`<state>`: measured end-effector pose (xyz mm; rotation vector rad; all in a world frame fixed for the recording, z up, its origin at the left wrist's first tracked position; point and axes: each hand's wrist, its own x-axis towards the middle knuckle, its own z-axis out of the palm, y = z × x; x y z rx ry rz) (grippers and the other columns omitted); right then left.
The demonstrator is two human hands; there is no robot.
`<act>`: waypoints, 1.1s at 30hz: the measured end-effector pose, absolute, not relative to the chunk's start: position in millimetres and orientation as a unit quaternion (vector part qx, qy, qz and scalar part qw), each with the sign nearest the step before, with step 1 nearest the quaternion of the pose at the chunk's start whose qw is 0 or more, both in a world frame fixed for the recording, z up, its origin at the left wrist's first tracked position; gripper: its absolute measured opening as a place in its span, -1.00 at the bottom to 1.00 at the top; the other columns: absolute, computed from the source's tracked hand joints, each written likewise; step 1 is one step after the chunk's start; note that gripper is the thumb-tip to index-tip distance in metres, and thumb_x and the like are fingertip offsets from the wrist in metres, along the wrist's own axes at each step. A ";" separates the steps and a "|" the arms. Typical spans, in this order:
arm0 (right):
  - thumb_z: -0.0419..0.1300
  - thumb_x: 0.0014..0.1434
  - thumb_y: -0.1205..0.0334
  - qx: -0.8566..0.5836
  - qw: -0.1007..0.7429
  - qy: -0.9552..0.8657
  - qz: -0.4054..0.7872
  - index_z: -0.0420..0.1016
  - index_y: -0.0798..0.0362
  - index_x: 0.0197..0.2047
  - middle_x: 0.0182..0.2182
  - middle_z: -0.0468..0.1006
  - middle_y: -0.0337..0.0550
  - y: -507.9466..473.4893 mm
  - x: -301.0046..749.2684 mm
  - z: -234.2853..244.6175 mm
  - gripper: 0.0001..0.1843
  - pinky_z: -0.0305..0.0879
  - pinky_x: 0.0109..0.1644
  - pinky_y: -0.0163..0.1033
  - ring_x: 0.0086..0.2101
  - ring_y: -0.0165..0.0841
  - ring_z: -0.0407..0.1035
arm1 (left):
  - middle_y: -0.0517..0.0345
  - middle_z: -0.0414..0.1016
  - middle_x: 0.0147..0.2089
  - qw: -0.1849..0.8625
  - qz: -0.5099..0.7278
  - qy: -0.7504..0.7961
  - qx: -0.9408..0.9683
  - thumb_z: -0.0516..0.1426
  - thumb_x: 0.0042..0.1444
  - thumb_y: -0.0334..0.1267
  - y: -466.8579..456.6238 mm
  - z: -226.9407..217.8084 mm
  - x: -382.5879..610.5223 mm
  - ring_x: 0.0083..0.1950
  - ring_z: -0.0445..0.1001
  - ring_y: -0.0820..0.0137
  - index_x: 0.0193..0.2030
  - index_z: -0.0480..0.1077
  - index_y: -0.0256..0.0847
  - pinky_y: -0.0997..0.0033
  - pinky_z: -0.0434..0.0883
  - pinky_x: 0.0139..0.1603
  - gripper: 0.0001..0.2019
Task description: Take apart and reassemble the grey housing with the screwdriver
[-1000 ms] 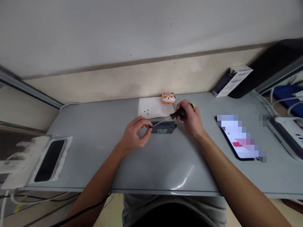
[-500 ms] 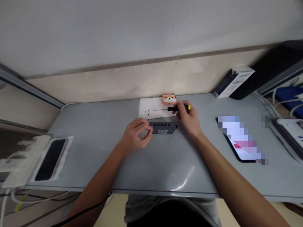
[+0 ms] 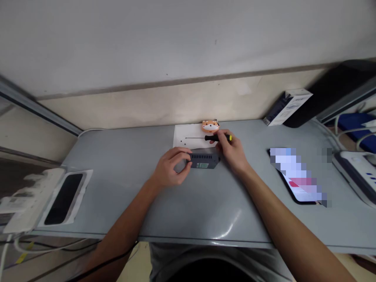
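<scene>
A small dark grey box with vent slots [image 3: 205,160] lies on the grey table [image 3: 117,164]. My left hand [image 3: 172,168] grips its left end, fingers curled round it. My right hand [image 3: 232,150] holds a black-and-yellow screwdriver [image 3: 216,138] by the handle, just behind the box. The thin shaft lies level over a white sheet of paper [image 3: 188,138], its tip pointing left toward a few tiny dark screws [image 3: 182,140] on the sheet.
An orange animal-face figure [image 3: 210,125] sits at the paper's far edge. A phone [image 3: 298,176] lies to the right, a white power strip [image 3: 355,172] beyond it. A boxed item [image 3: 286,106] leans at the back right. A dark phone on packaging [image 3: 63,197] lies left.
My right hand lifted the screwdriver off the box's left end and swung it back over the white paper, shaft now level. My left hand stayed on the box.
</scene>
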<state>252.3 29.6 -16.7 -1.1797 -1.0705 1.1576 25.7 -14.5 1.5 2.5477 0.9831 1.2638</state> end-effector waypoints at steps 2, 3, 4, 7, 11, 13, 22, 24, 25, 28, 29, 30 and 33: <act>0.33 0.17 -0.19 -0.486 0.589 -0.401 0.506 0.50 -0.03 -0.32 -0.51 0.51 -0.27 31.7 258.1 -11.8 -0.61 0.12 -0.51 -0.32 -0.56 -0.47 0.21 | 0.05 0.63 -0.07 0.059 0.416 0.332 0.845 0.18 0.25 -0.46 -12.7 2.5 22.6 -0.11 0.64 0.34 -0.19 0.38 -0.13 0.30 0.59 -0.04 -0.87; 0.34 0.15 -0.14 -0.475 0.611 -0.375 0.511 0.47 -0.03 -0.37 -0.53 0.48 -0.27 32.8 262.1 -9.0 -0.64 0.11 -0.52 -0.32 -0.56 -0.47 0.22 | 0.05 0.63 -0.08 0.054 0.413 0.337 0.844 0.18 0.24 -0.46 -11.7 3.4 20.4 -0.12 0.63 0.34 -0.20 0.37 -0.13 0.30 0.58 -0.04 -0.87; 0.35 0.12 -0.09 -0.462 0.633 -0.351 0.513 0.43 -0.03 -0.41 -0.54 0.44 -0.28 33.8 266.6 -6.2 -0.66 0.11 -0.54 -0.33 -0.56 -0.47 0.23 | 0.05 0.62 -0.09 0.049 0.409 0.343 0.844 0.18 0.23 -0.45 -10.7 4.6 17.9 -0.13 0.63 0.34 -0.21 0.37 -0.13 0.30 0.58 -0.05 -0.87; 0.35 0.02 0.01 -0.427 0.682 -0.305 0.509 0.31 -0.03 -0.47 -0.50 0.38 -0.30 34.8 279.8 2.5 -0.68 0.13 -0.57 -0.35 -0.55 -0.47 0.25 | 0.06 0.61 -0.12 0.030 0.395 0.352 0.848 0.16 0.21 -0.45 -9.4 8.7 12.3 -0.16 0.60 0.33 -0.20 0.36 -0.13 0.28 0.55 -0.08 -0.87; 0.32 0.01 0.02 -0.400 0.696 -0.327 0.498 0.18 -0.03 -0.51 -0.54 0.27 -0.32 31.9 288.0 10.5 -0.62 0.09 -0.61 -0.37 -0.56 -0.48 0.17 | 0.02 0.64 -0.05 -0.011 0.374 0.357 0.856 0.15 0.22 -0.41 -13.0 9.0 17.0 -0.06 0.62 0.26 -0.06 0.42 -0.13 0.21 0.50 -0.01 -0.82; 0.32 0.00 0.02 -0.398 0.694 -0.336 0.497 0.16 -0.03 -0.54 -0.56 0.24 -0.31 31.2 288.2 11.0 -0.60 0.07 -0.62 -0.37 -0.57 -0.48 0.13 | 0.02 0.66 0.02 -0.031 0.363 0.362 0.858 0.15 0.27 -0.39 -15.8 5.2 24.3 0.01 0.63 0.24 -0.01 0.45 -0.12 0.19 0.46 0.08 -0.81; 0.31 0.00 0.06 -0.399 0.687 -0.367 0.484 0.17 -0.03 -0.57 -0.56 0.19 -0.32 33.9 288.6 5.2 -0.62 0.10 -0.62 -0.36 -0.58 -0.48 0.13 | 0.18 0.71 0.00 -0.088 0.357 0.377 0.850 0.18 0.38 -0.38 -19.0 -7.1 40.2 0.00 0.65 0.34 -0.04 0.54 -0.05 0.21 0.33 0.20 -0.85; 0.31 -0.03 0.09 -0.398 0.689 -0.362 0.486 0.18 -0.03 -0.58 -0.57 0.19 -0.32 33.7 288.5 6.8 -0.64 0.08 -0.63 -0.36 -0.59 -0.49 0.13 | 0.18 0.72 -0.01 -0.095 0.365 0.371 0.849 0.19 0.38 -0.39 -18.4 -6.0 40.7 -0.01 0.66 0.35 -0.05 0.53 -0.06 0.22 0.33 0.18 -0.86; 0.30 -0.04 0.09 -0.397 0.690 -0.361 0.485 0.18 -0.03 -0.59 -0.57 0.20 -0.32 33.6 288.4 8.0 -0.65 0.07 -0.63 -0.35 -0.59 -0.49 0.12 | 0.17 0.72 -0.01 -0.097 0.369 0.369 0.848 0.20 0.38 -0.39 -18.3 -5.5 41.2 -0.01 0.66 0.35 -0.06 0.53 -0.07 0.22 0.33 0.17 -0.87; 0.29 -0.08 0.12 -0.396 0.691 -0.366 0.482 0.18 -0.02 -0.61 -0.58 0.19 -0.32 33.2 288.4 11.5 -0.66 0.04 -0.64 -0.34 -0.61 -0.49 0.12 | 0.18 0.72 -0.02 -0.102 0.375 0.366 0.845 0.19 0.37 -0.40 -18.3 -4.7 43.2 -0.01 0.67 0.34 -0.06 0.52 -0.06 0.21 0.32 0.16 -0.86; 0.29 -0.08 0.13 -0.395 0.689 -0.369 0.482 0.18 -0.02 -0.62 -0.59 0.19 -0.32 33.1 288.5 12.3 -0.67 0.04 -0.64 -0.34 -0.61 -0.49 0.12 | 0.18 0.72 -0.02 -0.104 0.377 0.364 0.845 0.19 0.38 -0.40 -18.4 -4.7 43.9 0.00 0.67 0.34 -0.06 0.52 -0.06 0.21 0.31 0.17 -0.86; 0.28 -0.08 0.13 -0.394 0.688 -0.373 0.482 0.18 -0.02 -0.62 -0.59 0.18 -0.32 32.9 288.6 12.9 -0.67 0.04 -0.64 -0.33 -0.61 -0.49 0.12 | 0.19 0.73 -0.02 -0.105 0.379 0.361 0.846 0.19 0.38 -0.40 -18.7 -5.0 44.6 0.00 0.67 0.34 -0.06 0.52 -0.06 0.21 0.30 0.17 -0.86; 0.26 -0.06 0.14 -0.392 0.684 -0.389 0.477 0.20 -0.02 -0.62 -0.60 0.17 -0.32 32.5 288.6 13.0 -0.70 0.03 -0.64 -0.32 -0.61 -0.48 0.13 | 0.18 0.73 -0.01 -0.103 0.375 0.355 0.850 0.19 0.39 -0.39 -19.8 -5.9 46.3 0.02 0.67 0.33 -0.04 0.51 -0.07 0.20 0.28 0.18 -0.87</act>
